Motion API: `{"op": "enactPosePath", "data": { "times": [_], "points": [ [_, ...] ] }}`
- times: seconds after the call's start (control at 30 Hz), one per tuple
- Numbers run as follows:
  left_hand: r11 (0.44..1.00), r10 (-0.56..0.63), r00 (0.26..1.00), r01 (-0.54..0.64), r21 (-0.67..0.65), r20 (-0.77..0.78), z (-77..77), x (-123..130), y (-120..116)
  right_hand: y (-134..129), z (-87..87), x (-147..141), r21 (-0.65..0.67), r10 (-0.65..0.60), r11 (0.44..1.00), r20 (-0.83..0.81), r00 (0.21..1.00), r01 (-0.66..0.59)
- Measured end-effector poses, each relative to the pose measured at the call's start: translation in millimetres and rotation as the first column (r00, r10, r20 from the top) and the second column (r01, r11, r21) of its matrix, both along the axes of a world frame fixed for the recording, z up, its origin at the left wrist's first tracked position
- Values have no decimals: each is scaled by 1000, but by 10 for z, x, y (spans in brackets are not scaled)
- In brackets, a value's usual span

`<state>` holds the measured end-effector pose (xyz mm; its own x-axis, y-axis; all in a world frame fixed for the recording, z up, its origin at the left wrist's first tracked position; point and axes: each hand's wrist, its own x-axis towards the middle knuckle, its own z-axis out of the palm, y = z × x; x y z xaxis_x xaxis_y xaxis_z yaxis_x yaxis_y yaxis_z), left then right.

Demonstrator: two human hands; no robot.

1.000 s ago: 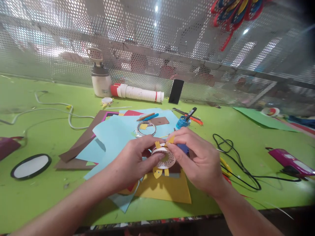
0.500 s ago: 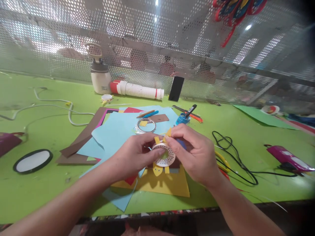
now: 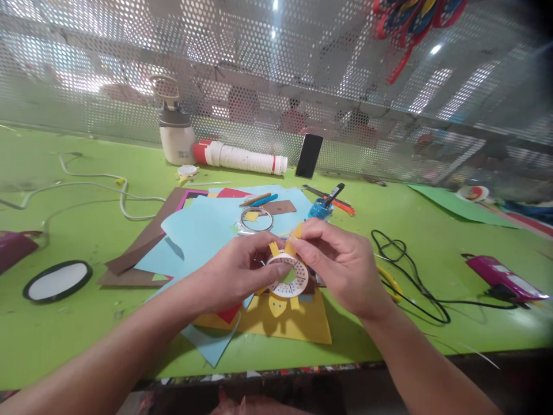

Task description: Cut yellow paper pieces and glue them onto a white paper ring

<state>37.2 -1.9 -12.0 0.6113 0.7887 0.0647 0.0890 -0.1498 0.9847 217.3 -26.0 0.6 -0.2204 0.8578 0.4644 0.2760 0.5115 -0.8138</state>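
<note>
Between my hands is a paper turtle: a white ring with dark dots and lines, yellow feet, and a yellow head with eyes that points down toward me. My left hand is closed on the ring's left side, thumb on its face and fingers behind. At the top edge my right hand pinches a pointed yellow paper piece against the ring. Whether that piece is fixed to the ring I cannot tell. Under the hands lies a yellow sheet.
Coloured paper sheets cover the middle, with a roll of clear tape on top. Behind are a blue pot, a propped phone and a spray bottle. A magenta glue gun with a black cord lies right.
The turtle has tilted slightly in my hands, and its head hangs a little lower. Both hands keep their hold, with the right fingers shifted slightly on the yellow piece.
</note>
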Motion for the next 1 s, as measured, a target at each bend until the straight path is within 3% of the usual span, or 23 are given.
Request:
{"op": "enactPosePath", "data": {
  "times": [0.33,0.53,0.73,1.0],
  "points": [
    [993,16,995,-4,-122,98,-15,-16,17,-19,20,-11,-165,-49,986,-164,985,21],
    [952,175,934,-81,-294,311,2,-25,63,61,-48,26,-230,-149,967,-170,974,108],
    [928,313,874,-198,-316,373,-31,-55,124,29,-79,-77,-404,13,914,-56,998,-35],
    [930,308,857,-179,-322,412,-23,-31,106,16,-198,-183,-552,34,821,-208,978,-146]
  ]
}}
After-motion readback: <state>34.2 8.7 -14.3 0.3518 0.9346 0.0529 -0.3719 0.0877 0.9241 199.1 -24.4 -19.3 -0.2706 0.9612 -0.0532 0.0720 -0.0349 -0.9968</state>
